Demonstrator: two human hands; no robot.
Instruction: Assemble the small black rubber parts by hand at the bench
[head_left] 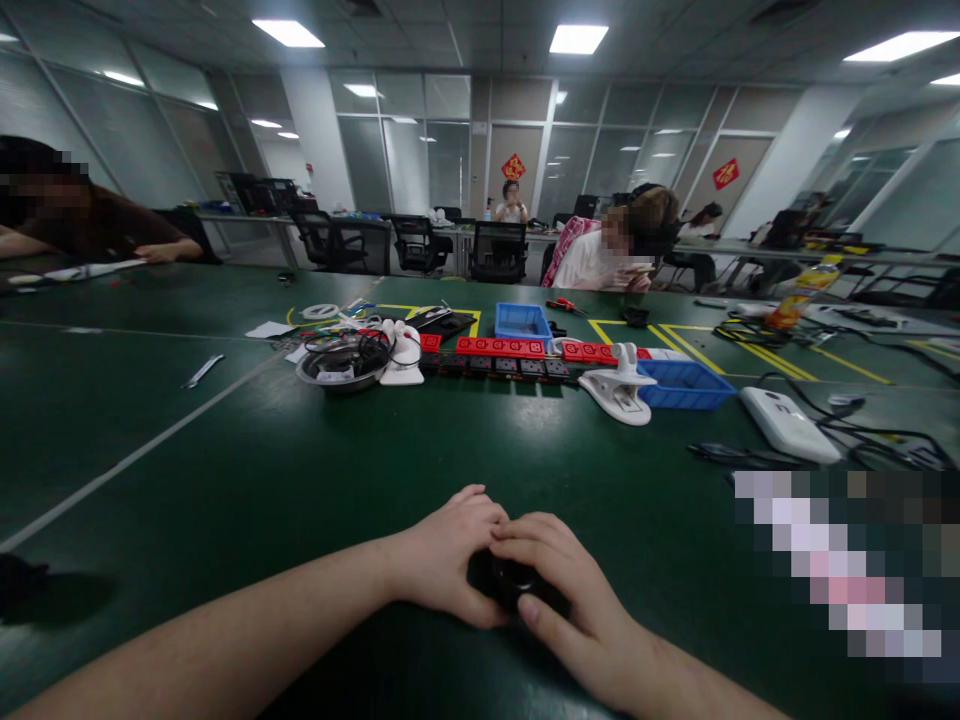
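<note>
Both of my hands meet low in the middle of the view on the dark green table (225,470). My left hand (444,555) curls its fingers round the left side of a small black object (504,582). My right hand (559,590) closes over its right side, thumb pointing forward along the near edge. Most of the black object is hidden between the palms, so I cannot make out what it is.
Further back lie a metal bowl (341,365) of cables, red-and-black power strips (501,348), two blue bins (686,385), white clip devices (619,390) and a white box (787,422) with black cables. People sit at the far left and opposite.
</note>
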